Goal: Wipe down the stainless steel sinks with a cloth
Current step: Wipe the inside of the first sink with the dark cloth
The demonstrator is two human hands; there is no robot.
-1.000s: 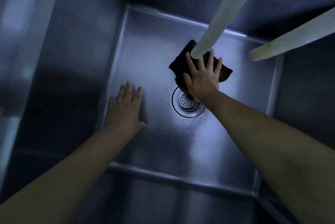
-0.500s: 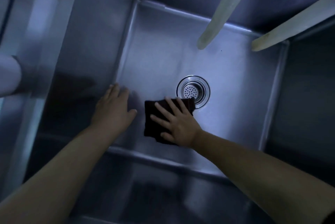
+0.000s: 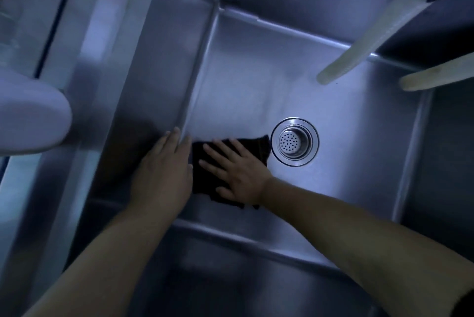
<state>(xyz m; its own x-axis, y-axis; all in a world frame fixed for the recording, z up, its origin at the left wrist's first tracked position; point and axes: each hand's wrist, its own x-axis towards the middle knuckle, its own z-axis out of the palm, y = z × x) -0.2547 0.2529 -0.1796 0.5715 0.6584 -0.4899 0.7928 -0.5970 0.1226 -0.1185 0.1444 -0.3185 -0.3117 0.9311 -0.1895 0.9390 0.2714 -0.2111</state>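
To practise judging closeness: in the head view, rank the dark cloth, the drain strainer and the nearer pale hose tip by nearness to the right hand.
From the right hand:
1. dark cloth, pressed beneath it.
2. drain strainer, just right of it.
3. pale hose tip, toward the back wall.

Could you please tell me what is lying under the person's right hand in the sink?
A dark cloth lies flat under the right hand, whose spread fingers press it onto the sink floor beside the drain strainer. The steel beneath the cloth is covered.
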